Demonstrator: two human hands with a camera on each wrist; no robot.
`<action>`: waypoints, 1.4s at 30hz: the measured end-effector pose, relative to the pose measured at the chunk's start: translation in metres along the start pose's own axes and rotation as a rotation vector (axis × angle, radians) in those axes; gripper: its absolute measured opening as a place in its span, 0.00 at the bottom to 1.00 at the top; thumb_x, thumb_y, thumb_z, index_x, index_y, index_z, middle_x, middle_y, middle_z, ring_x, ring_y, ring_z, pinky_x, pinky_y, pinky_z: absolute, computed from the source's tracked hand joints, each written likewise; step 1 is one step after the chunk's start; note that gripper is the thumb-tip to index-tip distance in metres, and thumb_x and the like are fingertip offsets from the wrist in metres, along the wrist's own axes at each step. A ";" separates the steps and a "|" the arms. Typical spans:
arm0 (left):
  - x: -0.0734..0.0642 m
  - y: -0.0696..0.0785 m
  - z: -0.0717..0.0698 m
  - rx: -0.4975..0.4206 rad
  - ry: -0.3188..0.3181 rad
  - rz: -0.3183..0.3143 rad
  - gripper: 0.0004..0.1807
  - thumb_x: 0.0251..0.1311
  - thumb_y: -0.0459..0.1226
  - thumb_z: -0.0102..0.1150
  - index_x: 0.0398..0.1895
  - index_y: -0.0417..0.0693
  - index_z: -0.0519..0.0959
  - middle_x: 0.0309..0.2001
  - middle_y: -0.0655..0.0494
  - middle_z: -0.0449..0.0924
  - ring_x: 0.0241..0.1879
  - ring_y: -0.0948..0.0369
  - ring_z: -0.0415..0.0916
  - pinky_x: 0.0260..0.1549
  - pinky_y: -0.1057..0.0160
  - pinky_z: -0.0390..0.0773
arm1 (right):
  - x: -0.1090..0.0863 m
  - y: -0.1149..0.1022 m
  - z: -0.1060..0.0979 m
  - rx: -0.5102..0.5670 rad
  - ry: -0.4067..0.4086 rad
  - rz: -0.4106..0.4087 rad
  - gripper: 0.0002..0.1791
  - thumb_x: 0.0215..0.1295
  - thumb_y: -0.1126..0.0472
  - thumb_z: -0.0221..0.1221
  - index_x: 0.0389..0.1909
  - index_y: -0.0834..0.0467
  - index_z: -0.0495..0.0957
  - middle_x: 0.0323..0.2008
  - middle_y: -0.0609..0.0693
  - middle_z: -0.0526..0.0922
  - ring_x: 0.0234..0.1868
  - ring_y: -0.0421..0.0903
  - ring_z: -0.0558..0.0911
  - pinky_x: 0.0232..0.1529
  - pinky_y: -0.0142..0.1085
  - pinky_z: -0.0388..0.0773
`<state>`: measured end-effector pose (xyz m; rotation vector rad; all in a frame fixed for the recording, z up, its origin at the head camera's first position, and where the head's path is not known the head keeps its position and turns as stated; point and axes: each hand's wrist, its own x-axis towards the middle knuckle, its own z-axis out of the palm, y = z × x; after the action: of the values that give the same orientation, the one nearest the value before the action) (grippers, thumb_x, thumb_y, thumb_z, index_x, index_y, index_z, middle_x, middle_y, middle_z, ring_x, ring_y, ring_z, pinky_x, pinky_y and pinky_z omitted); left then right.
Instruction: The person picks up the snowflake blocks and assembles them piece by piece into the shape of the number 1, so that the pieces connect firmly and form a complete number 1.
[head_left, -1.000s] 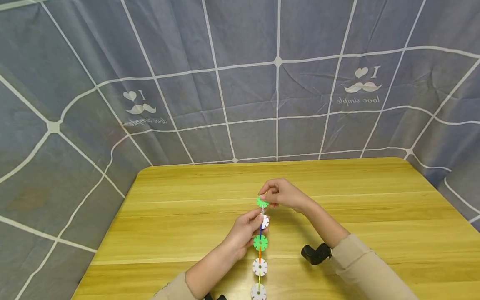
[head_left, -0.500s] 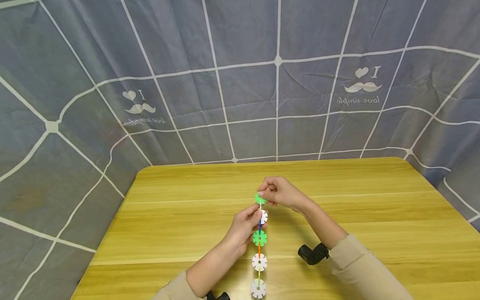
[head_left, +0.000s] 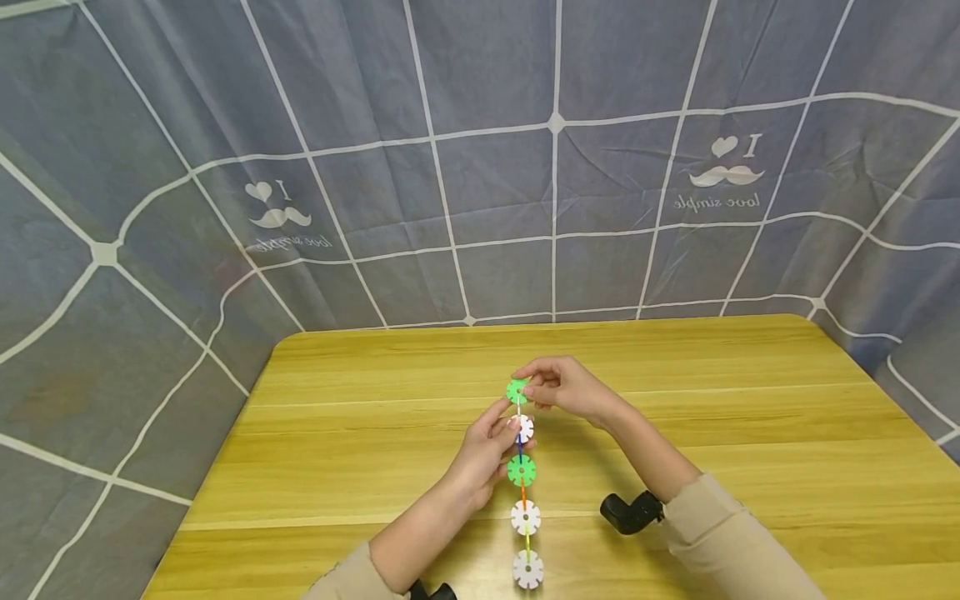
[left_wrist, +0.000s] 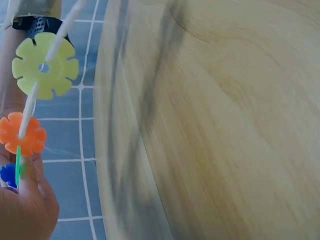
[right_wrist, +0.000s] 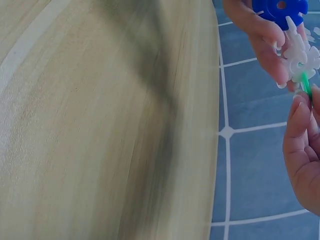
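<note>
A chain of interlocking notched plastic discs hangs between my hands and down toward me in the head view. My left hand (head_left: pixel 480 458) pinches the chain near its upper part, at a white disc (head_left: pixel 527 430) and an edge-on blue disc (head_left: pixel 520 450). At the top end, my right hand (head_left: pixel 566 387) pinches a green disc (head_left: pixel 517 391) by its edge. Below hang another green disc (head_left: pixel 522 471) and two white discs, the lowest one (head_left: pixel 528 575) free of both hands. In the left wrist view, a yellow disc (left_wrist: pixel 57 75) and an orange disc (left_wrist: pixel 35 135) hang outside the fingers.
The wooden table (head_left: pixel 337 450) lies beneath both hands. A grey cloth with white grid lines (head_left: pixel 495 192) hangs behind it and at the sides. Black wrist camera mounts (head_left: pixel 632 512) stick out near the sleeves.
The chain has risen a little, and its lower end has swung slightly right. My right fingers have shifted on the top green disc, which shows more fully. The left hand has moved slightly upward.
</note>
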<state>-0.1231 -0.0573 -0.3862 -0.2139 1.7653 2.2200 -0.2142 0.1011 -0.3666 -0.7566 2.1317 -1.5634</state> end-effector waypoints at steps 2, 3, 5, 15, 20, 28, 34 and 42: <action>0.000 0.002 -0.001 -0.024 -0.018 -0.002 0.26 0.70 0.34 0.43 0.70 0.44 0.55 0.48 0.50 0.76 0.36 0.66 0.79 0.23 0.75 0.73 | -0.001 0.001 -0.001 0.007 0.000 0.002 0.16 0.64 0.72 0.53 0.53 0.72 0.72 0.29 0.55 0.78 0.27 0.44 0.74 0.32 0.39 0.77; 0.000 0.003 -0.002 -0.035 -0.027 -0.002 0.26 0.70 0.34 0.44 0.70 0.44 0.55 0.46 0.52 0.77 0.36 0.66 0.78 0.26 0.73 0.75 | -0.001 0.001 -0.001 0.012 -0.001 0.004 0.17 0.64 0.71 0.52 0.54 0.72 0.72 0.30 0.56 0.78 0.28 0.46 0.74 0.34 0.42 0.77; 0.001 0.004 -0.004 -0.051 -0.037 -0.001 0.27 0.69 0.34 0.44 0.70 0.45 0.55 0.43 0.55 0.77 0.36 0.65 0.78 0.28 0.71 0.76 | -0.002 0.001 -0.001 0.026 -0.006 0.010 0.19 0.65 0.70 0.52 0.56 0.70 0.71 0.33 0.59 0.78 0.31 0.51 0.75 0.38 0.46 0.78; 0.007 0.010 -0.007 -0.068 -0.033 0.005 0.27 0.69 0.32 0.44 0.70 0.45 0.56 0.40 0.56 0.76 0.35 0.65 0.78 0.29 0.70 0.78 | -0.012 0.006 -0.003 0.154 0.042 0.105 0.22 0.66 0.65 0.54 0.61 0.66 0.67 0.38 0.57 0.79 0.37 0.53 0.76 0.41 0.45 0.75; 0.013 0.016 -0.010 -0.052 0.002 0.013 0.28 0.69 0.33 0.45 0.70 0.45 0.54 0.43 0.56 0.77 0.35 0.66 0.79 0.23 0.76 0.70 | -0.026 0.012 0.000 0.245 0.041 0.146 0.24 0.67 0.65 0.53 0.62 0.67 0.63 0.37 0.57 0.79 0.35 0.47 0.77 0.40 0.40 0.77; 0.027 0.024 -0.015 -0.010 0.086 0.047 0.28 0.68 0.33 0.44 0.70 0.47 0.54 0.41 0.59 0.75 0.34 0.68 0.78 0.14 0.78 0.58 | -0.052 0.023 0.019 0.294 -0.086 0.104 0.31 0.66 0.65 0.54 0.68 0.63 0.54 0.39 0.59 0.75 0.37 0.49 0.77 0.40 0.45 0.79; 0.034 0.025 -0.013 0.008 0.122 0.063 0.27 0.69 0.32 0.42 0.70 0.49 0.55 0.43 0.55 0.70 0.34 0.67 0.76 0.14 0.78 0.59 | -0.065 0.029 0.044 0.411 -0.073 0.125 0.41 0.63 0.66 0.57 0.72 0.57 0.46 0.40 0.53 0.71 0.38 0.48 0.77 0.40 0.47 0.79; 0.040 0.022 -0.007 0.014 0.115 0.074 0.25 0.70 0.33 0.38 0.69 0.50 0.55 0.46 0.51 0.68 0.37 0.64 0.75 0.19 0.75 0.59 | -0.068 0.031 0.054 0.465 -0.030 0.151 0.44 0.60 0.71 0.56 0.72 0.51 0.44 0.41 0.52 0.69 0.35 0.42 0.76 0.37 0.40 0.79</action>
<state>-0.1689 -0.0633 -0.3794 -0.2830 1.8758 2.2882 -0.1351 0.1112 -0.4124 -0.4467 1.6594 -1.8481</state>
